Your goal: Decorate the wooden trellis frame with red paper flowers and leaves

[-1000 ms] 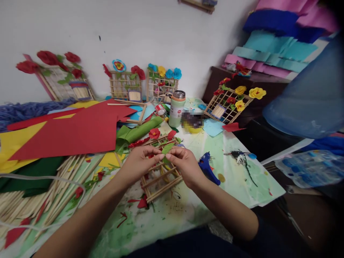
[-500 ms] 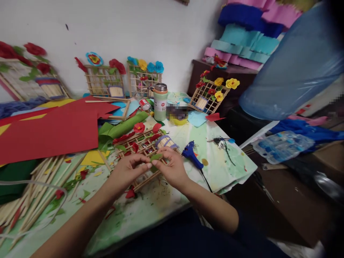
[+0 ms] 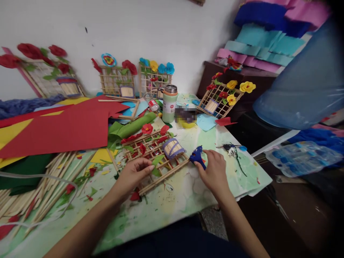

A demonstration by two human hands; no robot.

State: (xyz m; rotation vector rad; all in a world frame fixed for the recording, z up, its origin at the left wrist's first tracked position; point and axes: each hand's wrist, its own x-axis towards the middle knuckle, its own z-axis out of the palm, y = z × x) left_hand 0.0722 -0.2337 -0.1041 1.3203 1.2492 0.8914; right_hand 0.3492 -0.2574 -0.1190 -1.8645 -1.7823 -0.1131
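Note:
My left hand (image 3: 137,173) pinches a green paper leaf (image 3: 158,160) between thumb and fingertips. The leaf is over a lattice of wooden sticks (image 3: 163,175), which lies on the table with red paper flowers (image 3: 147,128) along its far side. A small stick basket (image 3: 173,147) bound with purple cord sits on the lattice's right part. Right of the lattice, my right hand (image 3: 214,170) has its thumb and fingers around the handle of a blue glue gun (image 3: 197,154), which rests on the table.
Red paper sheets (image 3: 59,132) and loose wooden sticks (image 3: 51,190) cover the left side. A green flask (image 3: 170,104) and a yellow bowl (image 3: 187,123) stand behind the lattice. Finished flower lattices (image 3: 116,80) lean on the wall. The table's right edge (image 3: 258,186) is near the glue gun.
My right hand has let go of the leaf and moved right onto the glue gun. My left hand keeps the leaf. The camera view has turned slightly left.

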